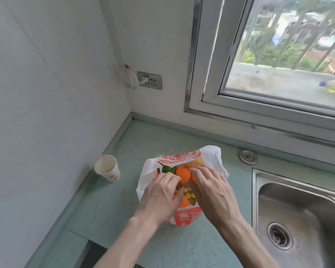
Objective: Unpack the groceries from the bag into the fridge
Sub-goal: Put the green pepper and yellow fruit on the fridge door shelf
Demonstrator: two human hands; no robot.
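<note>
The white-and-red thin plastic grocery bag (184,217) sits on the pale green desk (112,211), between a white paper cup (107,168) off to its left near the wall and a stainless steel sink (302,215) to its right; its mouth is spread open, showing round orange fruits (183,174), a green leaf (167,169), a paler yellowish fruit (194,161) at the back and some small yellow-wrapped items (189,195) lower down. No fridge is in view, so unpacking looks barely begun. The flimsy bag could slump or tip if one side is tugged harder than the other, and the round fruit would then roll across the desk toward the sink or the front edge; lifting one orange from the pile could also dislodge its neighbours. The left hand (159,198) reaches into the left side of the opening, its fingers (170,178) gently curved and lying on the bag's edge and contents; whether they actually pinch the plastic I cannot tell. The right hand (213,194) covers the right side, fingers (199,171) nearly straight and slightly spread, their tips touching the orange fruit and the bag's rim, with nothing clearly gripped.
</note>
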